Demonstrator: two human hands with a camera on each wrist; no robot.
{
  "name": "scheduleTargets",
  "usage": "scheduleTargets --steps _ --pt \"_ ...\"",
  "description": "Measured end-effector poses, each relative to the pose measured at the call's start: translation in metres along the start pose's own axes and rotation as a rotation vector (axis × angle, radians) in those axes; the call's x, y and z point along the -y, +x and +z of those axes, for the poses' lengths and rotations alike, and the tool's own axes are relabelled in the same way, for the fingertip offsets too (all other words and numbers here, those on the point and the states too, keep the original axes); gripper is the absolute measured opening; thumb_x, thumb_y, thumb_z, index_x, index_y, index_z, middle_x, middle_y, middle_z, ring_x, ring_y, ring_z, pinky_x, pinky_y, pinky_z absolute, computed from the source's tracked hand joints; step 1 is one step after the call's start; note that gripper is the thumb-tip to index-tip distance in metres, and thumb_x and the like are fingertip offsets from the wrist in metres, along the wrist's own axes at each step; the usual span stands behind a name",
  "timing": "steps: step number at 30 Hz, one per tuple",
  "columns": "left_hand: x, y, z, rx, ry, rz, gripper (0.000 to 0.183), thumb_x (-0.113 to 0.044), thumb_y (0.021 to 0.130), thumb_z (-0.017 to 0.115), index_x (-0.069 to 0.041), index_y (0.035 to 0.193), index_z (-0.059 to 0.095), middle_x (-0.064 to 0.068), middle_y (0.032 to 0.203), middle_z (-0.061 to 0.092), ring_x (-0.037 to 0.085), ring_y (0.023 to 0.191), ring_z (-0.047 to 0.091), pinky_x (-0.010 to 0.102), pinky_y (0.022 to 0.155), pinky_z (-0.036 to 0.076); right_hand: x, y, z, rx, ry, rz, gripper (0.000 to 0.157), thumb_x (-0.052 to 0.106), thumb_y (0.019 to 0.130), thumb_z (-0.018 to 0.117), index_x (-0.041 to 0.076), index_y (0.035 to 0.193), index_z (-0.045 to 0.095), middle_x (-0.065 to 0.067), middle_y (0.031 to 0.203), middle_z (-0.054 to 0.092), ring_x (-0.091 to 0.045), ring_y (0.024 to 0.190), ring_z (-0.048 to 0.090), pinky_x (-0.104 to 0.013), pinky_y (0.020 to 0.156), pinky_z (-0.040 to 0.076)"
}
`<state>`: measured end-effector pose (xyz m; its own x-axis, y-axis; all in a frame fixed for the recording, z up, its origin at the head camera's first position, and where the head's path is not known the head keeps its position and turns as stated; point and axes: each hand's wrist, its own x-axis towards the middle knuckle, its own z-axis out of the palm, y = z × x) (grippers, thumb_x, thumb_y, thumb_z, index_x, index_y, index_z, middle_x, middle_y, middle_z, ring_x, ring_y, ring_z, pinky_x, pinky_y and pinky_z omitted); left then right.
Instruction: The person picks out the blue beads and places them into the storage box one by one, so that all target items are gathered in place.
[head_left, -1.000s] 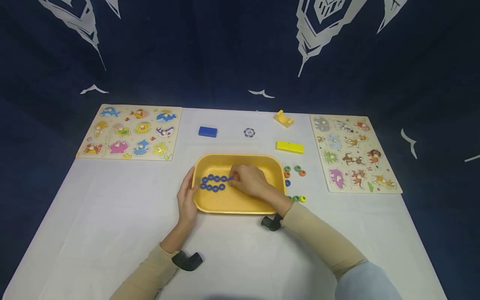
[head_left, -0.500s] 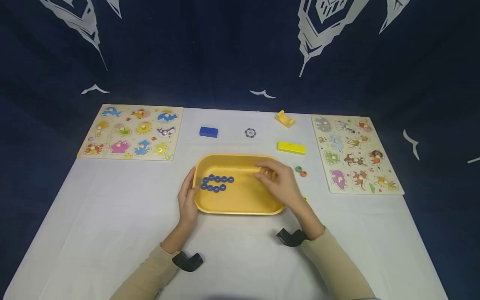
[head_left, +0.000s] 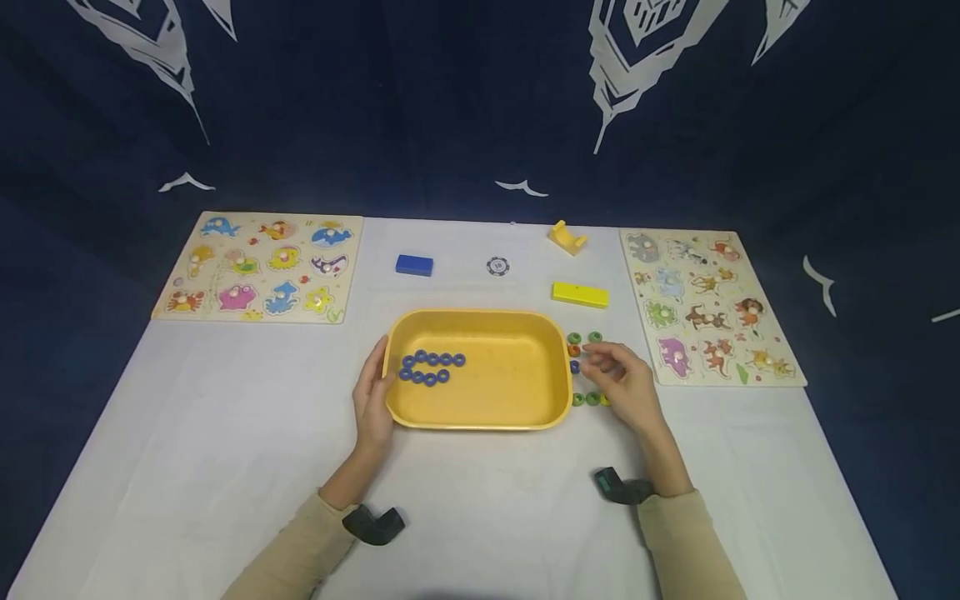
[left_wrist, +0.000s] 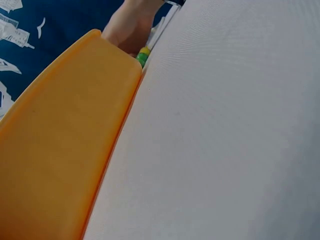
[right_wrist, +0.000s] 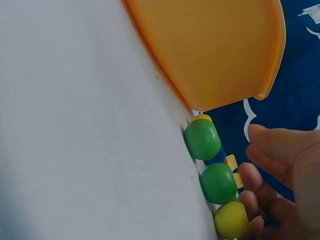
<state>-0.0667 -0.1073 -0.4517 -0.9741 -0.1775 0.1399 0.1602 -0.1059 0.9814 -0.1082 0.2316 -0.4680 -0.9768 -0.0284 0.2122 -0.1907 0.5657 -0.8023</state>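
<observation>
A yellow tray (head_left: 510,367) sits in front of me, its left end held by my left hand (head_left: 372,400), thumb at the rim and fingers along the outer wall. Inside it, several blue beads (head_left: 431,382) form two rows at the left. My right hand (head_left: 628,392) hovers over loose beads beside the tray's right end, thumb and index finger apart with nothing visible between them. A blue bead (head_left: 575,367) lies near its fingertips. In the right wrist view, two green beads (right_wrist: 202,140) and a yellow bead (right_wrist: 231,220) stand in line below the hand.
Wooden animal puzzle boards lie at the left (head_left: 258,267) and right (head_left: 712,308). Behind the tray are a blue block (head_left: 415,265), a poker chip (head_left: 498,266), a yellow bar (head_left: 580,294) and a small yellow curved block (head_left: 567,239). A dark patterned curtain hangs behind.
My right hand has left a blue bead at the end of the upper row, moved right out of the tray and come over the loose beads. The left hand has stayed on the tray.
</observation>
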Motion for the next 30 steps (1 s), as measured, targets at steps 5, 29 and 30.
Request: scheduleTargets --steps 5,29,30 --pt "0.001 -0.001 -0.001 -0.003 -0.002 -0.006 0.052 0.006 0.085 0.028 0.000 0.136 0.029 0.010 0.143 0.029 0.018 0.133 0.023 0.021 0.108 0.024 -0.006 0.000 0.004 0.030 -0.055 0.008 0.023 0.021 0.076 0.069 0.014 0.098 0.066 -0.001 0.084 0.059 -0.013 0.076 0.049 -0.022 0.065 0.042" --pt "0.003 0.000 -0.001 0.011 0.005 -0.006 0.052 0.005 0.086 0.028 -0.002 0.137 0.028 0.007 0.143 0.029 0.014 0.133 0.023 0.020 0.108 0.024 0.073 0.018 0.009 0.033 -0.078 -0.164 0.019 0.024 0.080 0.064 0.011 0.094 0.064 0.001 0.076 0.057 -0.012 0.065 0.044 -0.021 0.046 0.034" --pt "0.002 0.000 -0.001 0.011 0.005 -0.005 0.052 0.005 0.086 0.028 -0.002 0.137 0.028 0.007 0.143 0.029 0.014 0.133 0.023 0.020 0.108 0.024 0.080 0.020 0.013 0.057 -0.094 -0.187 0.019 0.024 0.080 0.064 0.011 0.094 0.063 0.002 0.076 0.057 -0.012 0.065 0.044 -0.020 0.048 0.035"
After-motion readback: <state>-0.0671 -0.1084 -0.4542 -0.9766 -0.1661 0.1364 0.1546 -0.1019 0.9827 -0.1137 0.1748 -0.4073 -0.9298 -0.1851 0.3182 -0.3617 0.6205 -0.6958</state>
